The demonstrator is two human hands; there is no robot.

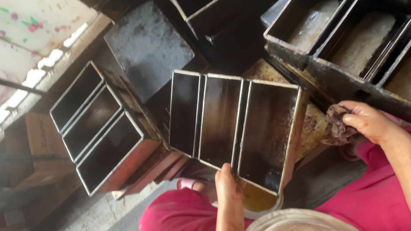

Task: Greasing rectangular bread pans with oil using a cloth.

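Your left hand (pixel 227 184) grips the near rim of the three-compartment baking tin (pixel 235 121), fingertips hidden inside. The tin tilts, openings toward you, long axis running left to right. Your right hand (pixel 367 121) clutches a crumpled rag (pixel 338 125) (partly hidden) beside it.

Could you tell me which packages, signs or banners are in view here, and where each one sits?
Brown cardboard box: left of the empty triple baking tins, plain and rectangular, with faint print.
White banner: top left corner, a sheet with red lettering and pink-and-green floral marks.
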